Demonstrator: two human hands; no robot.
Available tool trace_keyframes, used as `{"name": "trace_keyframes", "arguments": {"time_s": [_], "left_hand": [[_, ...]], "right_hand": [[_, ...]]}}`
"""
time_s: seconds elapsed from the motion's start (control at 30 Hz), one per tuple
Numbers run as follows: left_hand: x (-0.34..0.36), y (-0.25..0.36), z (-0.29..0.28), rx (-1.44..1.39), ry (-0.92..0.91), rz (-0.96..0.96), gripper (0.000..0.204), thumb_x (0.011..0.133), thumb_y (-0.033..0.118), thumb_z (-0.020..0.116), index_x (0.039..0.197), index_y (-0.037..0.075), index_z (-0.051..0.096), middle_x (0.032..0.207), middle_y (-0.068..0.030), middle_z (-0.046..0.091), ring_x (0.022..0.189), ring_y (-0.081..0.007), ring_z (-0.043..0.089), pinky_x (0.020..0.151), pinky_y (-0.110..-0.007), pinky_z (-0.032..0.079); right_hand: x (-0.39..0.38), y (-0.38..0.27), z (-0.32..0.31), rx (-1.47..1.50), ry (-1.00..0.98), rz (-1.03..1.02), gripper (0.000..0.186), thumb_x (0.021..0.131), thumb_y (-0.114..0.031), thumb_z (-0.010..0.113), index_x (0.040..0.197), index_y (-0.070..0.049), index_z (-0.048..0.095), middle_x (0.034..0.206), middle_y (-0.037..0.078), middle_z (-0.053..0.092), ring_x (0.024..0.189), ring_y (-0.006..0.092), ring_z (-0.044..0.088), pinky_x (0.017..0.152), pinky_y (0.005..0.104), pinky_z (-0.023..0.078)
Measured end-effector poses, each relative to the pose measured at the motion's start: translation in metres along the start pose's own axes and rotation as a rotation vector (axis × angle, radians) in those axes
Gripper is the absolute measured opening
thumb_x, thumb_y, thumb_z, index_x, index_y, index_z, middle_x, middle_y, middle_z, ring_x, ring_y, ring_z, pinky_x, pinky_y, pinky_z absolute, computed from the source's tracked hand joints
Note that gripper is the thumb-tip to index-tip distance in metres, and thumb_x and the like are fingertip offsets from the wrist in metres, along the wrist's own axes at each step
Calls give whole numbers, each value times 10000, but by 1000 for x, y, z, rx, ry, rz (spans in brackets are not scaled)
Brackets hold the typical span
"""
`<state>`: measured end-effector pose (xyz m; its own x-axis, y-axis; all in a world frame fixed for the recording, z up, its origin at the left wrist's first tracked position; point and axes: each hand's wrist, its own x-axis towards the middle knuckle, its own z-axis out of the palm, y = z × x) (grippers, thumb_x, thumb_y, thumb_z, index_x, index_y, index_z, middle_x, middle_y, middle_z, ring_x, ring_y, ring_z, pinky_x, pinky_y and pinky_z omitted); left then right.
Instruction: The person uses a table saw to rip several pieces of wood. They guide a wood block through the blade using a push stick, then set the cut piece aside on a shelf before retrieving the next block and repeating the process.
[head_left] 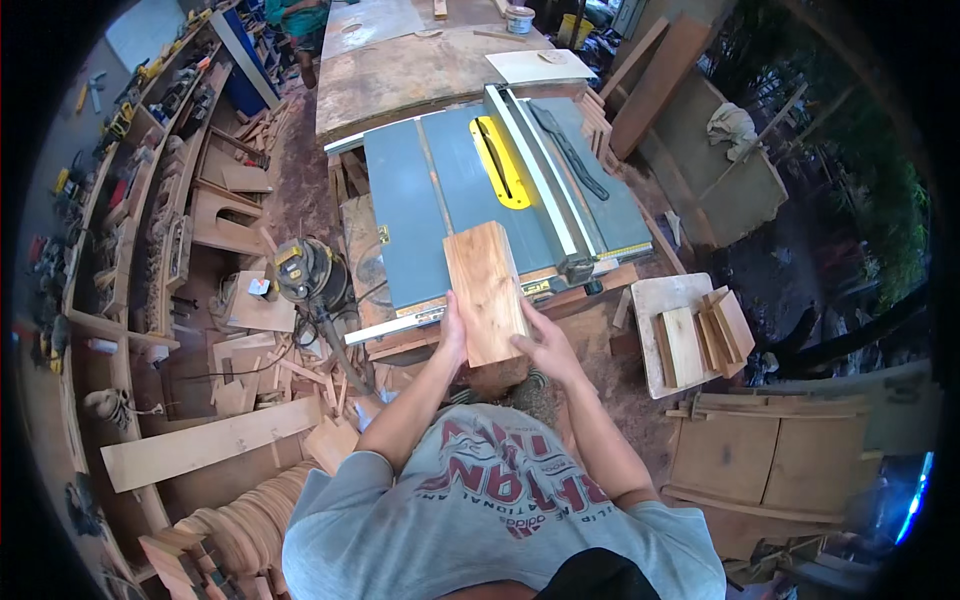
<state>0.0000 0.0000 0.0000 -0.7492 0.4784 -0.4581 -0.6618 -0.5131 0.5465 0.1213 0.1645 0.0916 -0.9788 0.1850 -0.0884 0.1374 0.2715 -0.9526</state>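
Observation:
A thick rectangular wood block [485, 285] is held in front of my body, its far end over the front edge of the table saw [405, 210]. My left hand [455, 333] grips the block's left side near its lower end. On the opposite side my right hand [547, 347] holds it, thumb on the top face and the other fingers partly hidden. Beyond the block, the saw's yellow insert plate [512, 185] lies left of the long rip fence [545, 185]. A black push stick [568, 150] rests right of the fence.
Several cut wood pieces [683, 345] lie on a board to the right. A shop vacuum [310, 270] stands left of the saw, amid offcuts. Tool-laden shelves [150, 200] line the left wall. A large worktable [400, 75] adjoins the saw's far side; another person [300, 25] stands at far left.

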Motion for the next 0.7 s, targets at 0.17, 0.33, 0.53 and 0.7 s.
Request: {"name": "trace_keyframes", "arguments": {"time_s": [0.17,0.33,0.53,0.7], "left_hand": [[16,-5,20,66,121,-83,714,1099,579,254,1547,31,344,1440,-192,559,1304,-302,597,1086,-474,513],[8,-11,45,119,99,83,568,1114,451,363,1574,121,328,1477,-145,534,1304,-279,589,1071,-470,511],[-18,6,68,349,-110,62,697,1081,179,505,1671,239,139,1614,-96,412,1285,-225,592,950,-401,555],[-32,15,76,476,-192,109,790,1008,190,617,1667,187,181,1678,-118,323,1379,-232,514,904,-368,565]], "right_hand": [[-14,17,-10,406,77,167,652,957,-67,683,1558,-26,431,1378,137,647,1199,188,647,1003,319,511],[-8,45,-40,766,102,435,574,996,-95,619,1537,-17,442,1340,133,665,1085,214,703,904,360,592],[-13,88,-59,1261,-40,454,563,1045,-189,534,1561,-34,370,1376,192,635,1132,309,702,916,432,614],[-13,98,-67,1318,37,449,514,1044,-198,525,1521,-38,425,1352,185,647,1082,315,710,903,430,614]]}}
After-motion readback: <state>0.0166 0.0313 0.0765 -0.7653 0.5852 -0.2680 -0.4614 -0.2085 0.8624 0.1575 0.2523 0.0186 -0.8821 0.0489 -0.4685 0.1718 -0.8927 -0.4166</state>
